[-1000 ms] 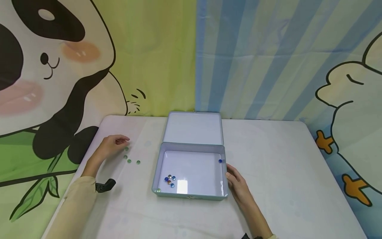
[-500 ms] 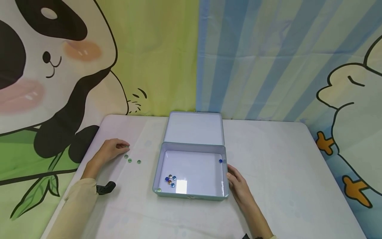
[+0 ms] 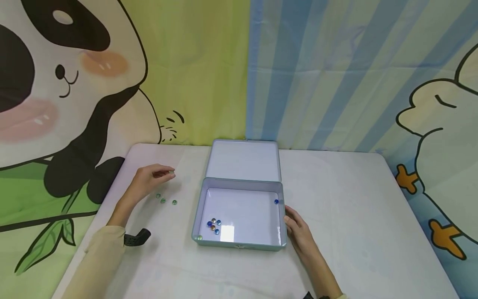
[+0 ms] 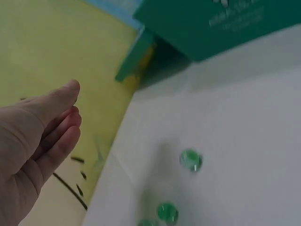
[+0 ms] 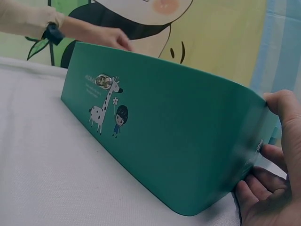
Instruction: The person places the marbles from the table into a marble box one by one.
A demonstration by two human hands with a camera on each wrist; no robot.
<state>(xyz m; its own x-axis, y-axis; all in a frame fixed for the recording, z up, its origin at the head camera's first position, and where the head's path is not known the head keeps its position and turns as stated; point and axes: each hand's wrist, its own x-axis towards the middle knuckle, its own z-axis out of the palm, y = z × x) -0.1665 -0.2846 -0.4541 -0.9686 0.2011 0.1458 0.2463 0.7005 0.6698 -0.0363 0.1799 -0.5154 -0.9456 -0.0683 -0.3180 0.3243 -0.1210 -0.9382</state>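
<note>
Raised a little above the table, my left hand [image 3: 152, 179] has thumb and fingertips together, with a trace of green glass marble [image 3: 171, 171] between them in the head view; the fingers mostly hide it. Below it, green marbles [image 3: 174, 202] lie on the white cloth, also seen as a green marble [image 4: 191, 160] in the left wrist view. To the right sits a green tin box [image 3: 239, 247], its lid [image 3: 242, 160] hinged back. My right hand [image 3: 300, 232] rests its thumb and fingertips against the box's outer right wall, near the corner [image 5: 249, 141].
Inside the box, several blue, amber and clear marbles [image 3: 213, 227] cluster at the left front. A green marble [image 3: 199, 237] is in the front left corner and a blue marble [image 3: 276, 202] near the right wall. A printed curtain [image 3: 201, 74] hangs behind the table.
My left hand came down on the farthest green marble, pinched it, and lifted it up and to the right. My right hand stays at the box's side.
</note>
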